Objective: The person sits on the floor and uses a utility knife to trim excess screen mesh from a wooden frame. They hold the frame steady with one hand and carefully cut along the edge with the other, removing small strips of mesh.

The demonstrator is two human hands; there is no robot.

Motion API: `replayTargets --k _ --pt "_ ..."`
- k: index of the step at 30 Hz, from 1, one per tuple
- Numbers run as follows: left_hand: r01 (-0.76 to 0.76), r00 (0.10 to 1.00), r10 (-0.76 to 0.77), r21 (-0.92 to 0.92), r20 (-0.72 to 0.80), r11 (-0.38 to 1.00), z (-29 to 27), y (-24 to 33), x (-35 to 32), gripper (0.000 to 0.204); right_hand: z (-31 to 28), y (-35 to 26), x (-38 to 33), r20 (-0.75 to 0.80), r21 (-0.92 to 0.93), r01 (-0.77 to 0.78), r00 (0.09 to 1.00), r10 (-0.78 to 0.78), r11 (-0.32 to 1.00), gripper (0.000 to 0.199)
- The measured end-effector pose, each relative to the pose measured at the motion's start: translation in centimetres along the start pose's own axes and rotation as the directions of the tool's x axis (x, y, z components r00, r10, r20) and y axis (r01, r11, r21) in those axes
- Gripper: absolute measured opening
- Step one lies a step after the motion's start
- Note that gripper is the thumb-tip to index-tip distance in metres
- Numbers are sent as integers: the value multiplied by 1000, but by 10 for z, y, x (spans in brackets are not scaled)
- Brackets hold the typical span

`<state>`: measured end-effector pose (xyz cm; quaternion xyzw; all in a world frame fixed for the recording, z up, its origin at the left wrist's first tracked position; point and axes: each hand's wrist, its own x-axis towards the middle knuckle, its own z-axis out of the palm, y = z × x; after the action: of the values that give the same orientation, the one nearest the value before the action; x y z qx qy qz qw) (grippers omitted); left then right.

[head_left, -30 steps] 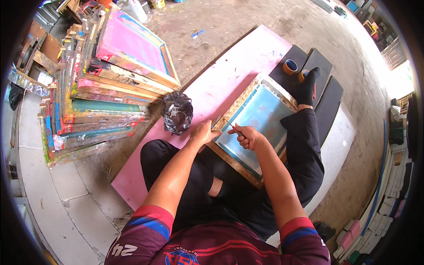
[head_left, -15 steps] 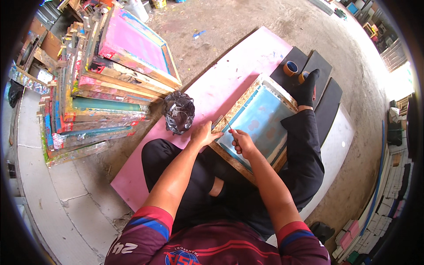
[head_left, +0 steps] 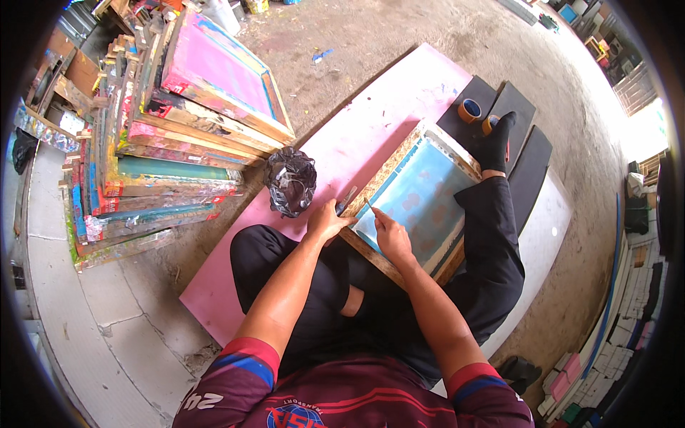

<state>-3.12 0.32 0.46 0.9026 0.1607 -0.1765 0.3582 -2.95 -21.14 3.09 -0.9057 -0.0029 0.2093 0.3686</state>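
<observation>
At center, the left hand (head_left: 328,222) grasps a slim tool (head_left: 348,199) beside the blue-meshed screen-printing frame (head_left: 424,189); the right hand (head_left: 392,236) clenches a thin tool (head_left: 368,203) over it. Crumpled black plastic (head_left: 291,184) sits left of center; farther, tape rolls (head_left: 469,109) upper right, stacked frames (head_left: 203,127) upper left.

Stained floor (head_left: 357,43) stretches past the far corner of the board (head_left: 389,100), with pale slabs (head_left: 110,292) off its near left corner. Beyond its right edge, strong light (head_left: 642,125) washes out the floor, and white stacks (head_left: 624,314) line that side
</observation>
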Motion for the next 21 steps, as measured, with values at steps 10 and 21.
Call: replayTargets --k 10,21 --pt "7 1000 -7 0 -8 1000 5 -9 9 77 0 -24 -10 -5 -148 -8 1000 7 989 39" --pt "-15 1000 16 53 -13 998 6 -9 10 81 0 -33 -7 34 -224 -18 999 26 974 39"
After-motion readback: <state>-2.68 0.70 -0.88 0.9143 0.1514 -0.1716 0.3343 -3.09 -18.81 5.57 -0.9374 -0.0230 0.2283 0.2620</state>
